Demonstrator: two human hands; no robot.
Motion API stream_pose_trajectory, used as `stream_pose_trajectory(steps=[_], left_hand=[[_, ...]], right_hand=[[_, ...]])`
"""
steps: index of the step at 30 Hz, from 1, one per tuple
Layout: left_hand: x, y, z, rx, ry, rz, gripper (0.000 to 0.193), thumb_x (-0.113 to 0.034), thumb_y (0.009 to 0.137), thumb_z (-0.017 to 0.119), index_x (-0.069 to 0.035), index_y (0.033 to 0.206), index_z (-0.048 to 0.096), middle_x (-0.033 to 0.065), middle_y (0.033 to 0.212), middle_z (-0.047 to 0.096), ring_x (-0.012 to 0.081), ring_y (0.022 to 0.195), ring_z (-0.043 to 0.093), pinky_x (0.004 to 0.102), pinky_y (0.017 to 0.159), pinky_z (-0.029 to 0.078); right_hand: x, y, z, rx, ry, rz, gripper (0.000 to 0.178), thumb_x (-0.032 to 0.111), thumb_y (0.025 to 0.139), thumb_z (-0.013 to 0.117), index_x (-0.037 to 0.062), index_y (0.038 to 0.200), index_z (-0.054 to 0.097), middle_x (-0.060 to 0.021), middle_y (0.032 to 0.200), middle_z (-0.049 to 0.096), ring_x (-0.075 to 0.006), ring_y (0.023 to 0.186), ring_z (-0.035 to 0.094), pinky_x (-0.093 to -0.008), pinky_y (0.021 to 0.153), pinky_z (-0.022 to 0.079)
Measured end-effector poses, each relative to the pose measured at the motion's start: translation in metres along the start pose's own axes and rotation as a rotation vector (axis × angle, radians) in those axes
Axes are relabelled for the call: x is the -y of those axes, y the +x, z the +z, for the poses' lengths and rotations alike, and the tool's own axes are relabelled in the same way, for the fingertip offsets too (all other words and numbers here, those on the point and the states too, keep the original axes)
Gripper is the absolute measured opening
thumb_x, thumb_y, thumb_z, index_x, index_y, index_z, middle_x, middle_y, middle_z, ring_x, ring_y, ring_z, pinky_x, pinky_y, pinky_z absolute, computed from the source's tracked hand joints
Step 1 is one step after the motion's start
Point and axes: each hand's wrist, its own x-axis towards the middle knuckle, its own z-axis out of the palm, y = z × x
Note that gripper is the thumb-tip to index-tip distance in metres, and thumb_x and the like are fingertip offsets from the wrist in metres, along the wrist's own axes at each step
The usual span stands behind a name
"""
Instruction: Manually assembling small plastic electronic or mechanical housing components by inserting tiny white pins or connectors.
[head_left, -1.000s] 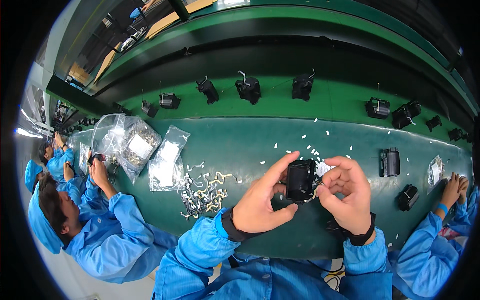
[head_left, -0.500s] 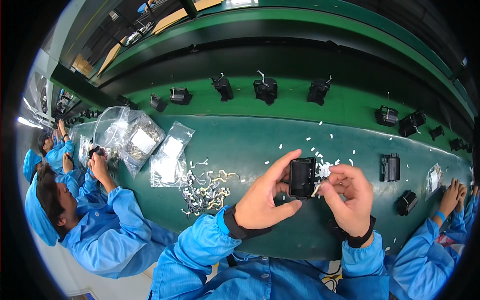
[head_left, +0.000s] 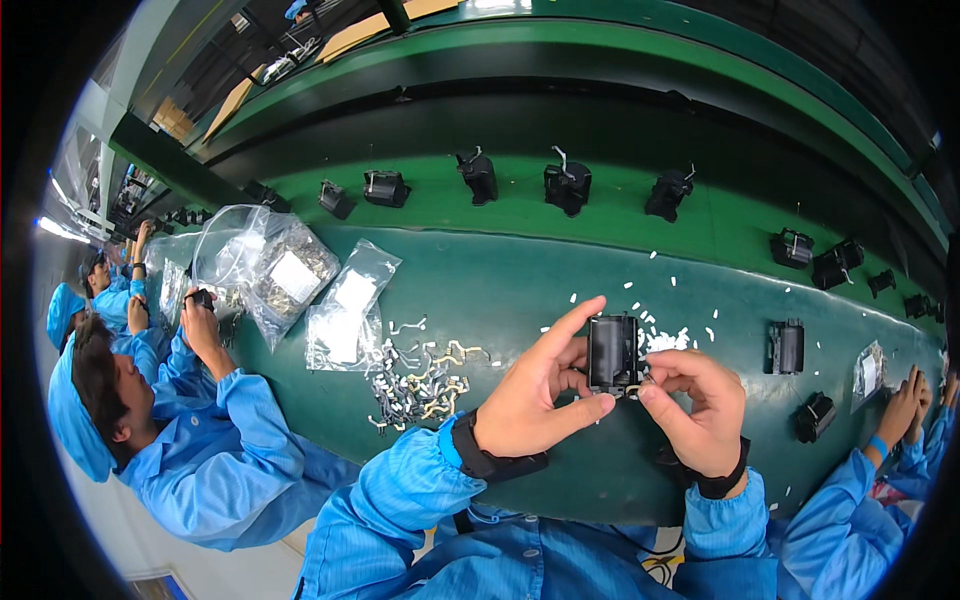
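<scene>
We hold a black plastic housing (head_left: 612, 352) above the green bench (head_left: 520, 290): left hand (head_left: 540, 400) grips it, right hand (head_left: 695, 400) pinches a small metal clip at its base. Loose clips (head_left: 425, 380) lie left of it. Seating the clip seems underway; pressing needs steady alignment.

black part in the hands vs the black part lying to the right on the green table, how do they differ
The held black part is off the table, gripped between the left hand and right hand; the loose black part lies flat on the green table, untouched. The held one looks larger, being nearer the camera. Both are dark, blocky and upright in the picture.
</scene>
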Motion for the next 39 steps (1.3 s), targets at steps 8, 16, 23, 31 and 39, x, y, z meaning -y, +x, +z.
stream_pose_trajectory(steps=[8, 16, 23, 31, 39], left_hand=[[0.002, 0.002, -0.002, -0.006, 0.027, 0.024, 0.093, 0.006, 0.091, 0.071, -0.008, 0.167, 0.019, 0.0114, 0.151, 0.047, 0.0146, 0.119, 0.057, 0.0274, 0.087, 0.051], [-0.003, 0.001, 0.003, 0.062, 0.046, 0.037, 0.091, 0.008, 0.093, 0.069, -0.008, 0.167, 0.019, 0.0107, 0.166, 0.034, 0.0192, 0.133, 0.052, 0.0326, 0.099, 0.052], [-0.005, -0.006, -0.004, 0.222, 0.081, -0.111, 0.068, -0.001, 0.101, 0.062, -0.005, 0.162, 0.034, 0.0086, 0.155, 0.050, 0.0116, 0.122, 0.056, 0.0267, 0.095, 0.050], [-0.004, 0.002, 0.004, 0.204, 0.037, -0.054, 0.080, 0.003, 0.094, 0.072, -0.004, 0.162, 0.031, 0.0108, 0.155, 0.039, 0.0172, 0.127, 0.055, 0.0281, 0.092, 0.056], [-0.006, -0.006, -0.003, 0.177, 0.014, 0.093, 0.073, 0.003, 0.097, 0.066, -0.001, 0.161, 0.032, 0.0150, 0.152, 0.039, 0.0208, 0.129, 0.056, 0.0295, 0.090, 0.059]], right_hand=[[-0.005, 0.000, -0.006, 0.083, 0.127, 0.193, 0.027, -0.001, 0.087, 0.079, -0.0021, 0.113, 0.073, -0.0087, 0.090, 0.073, -0.0139, 0.082, 0.070, -0.0279, 0.074, 0.057], [-0.005, -0.009, -0.010, 0.144, 0.183, 0.376, 0.030, 0.000, 0.083, 0.084, -0.0030, 0.111, 0.073, -0.0088, 0.087, 0.076, -0.0143, 0.079, 0.074, -0.0273, 0.075, 0.059], [-0.005, -0.012, -0.003, 0.304, 0.468, 0.474, 0.028, -0.002, 0.088, 0.080, -0.0025, 0.115, 0.070, -0.0068, 0.091, 0.073, -0.0108, 0.078, 0.070, -0.0225, 0.062, 0.056], [-0.005, -0.007, -0.009, 0.278, 0.523, 0.427, 0.028, -0.001, 0.095, 0.072, -0.0034, 0.123, 0.067, -0.0073, 0.096, 0.071, -0.0106, 0.079, 0.068, -0.0238, 0.062, 0.056], [-0.001, -0.002, -0.001, 0.281, 0.450, 0.483, 0.020, -0.005, 0.098, 0.062, -0.0062, 0.118, 0.064, -0.0127, 0.086, 0.070, -0.0159, 0.067, 0.066, -0.0282, 0.060, 0.054]])
